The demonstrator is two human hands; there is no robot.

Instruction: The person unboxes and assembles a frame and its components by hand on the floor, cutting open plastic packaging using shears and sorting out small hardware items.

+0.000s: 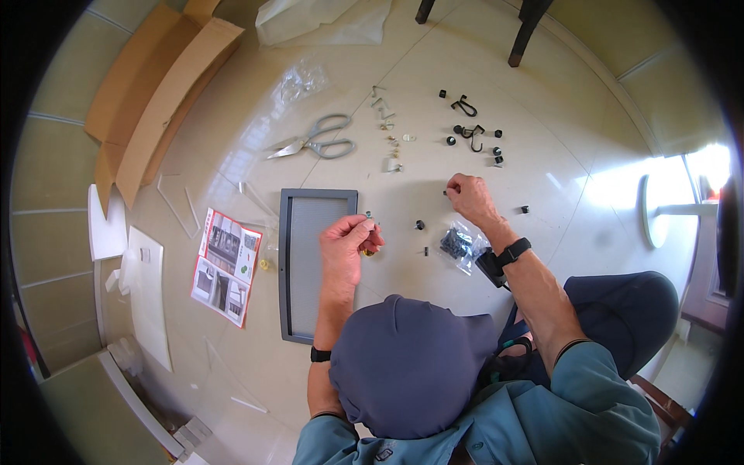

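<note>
My left hand (pixel 346 242) is closed over the right rim of a grey rectangular mesh panel (pixel 287 267). Something small and greenish shows at its fingertips, with a bit of yellow below the fingers; what these are I cannot make out. Above the floor to the right, my right hand (pixel 473 201) pinches a small dark piece (pixel 446 193). Between my hands lie a black knob-like piece (pixel 419 225) and a tiny dark cylinder (pixel 426 251). A clear bag of black parts (pixel 457 242) rests by my right forearm, and another black piece (pixel 525 209) is farther right.
Beyond my hands are black hooks (pixel 465 106), several black knobs (pixel 451 140), a line of small metal parts (pixel 394 153) and grey-handled scissors (pixel 310 145). Leftward lie a printed leaflet (pixel 226 267), white foam board (pixel 151 298) and an opened cardboard box (pixel 147 101). Dark furniture legs (pixel 530 31) stand far right.
</note>
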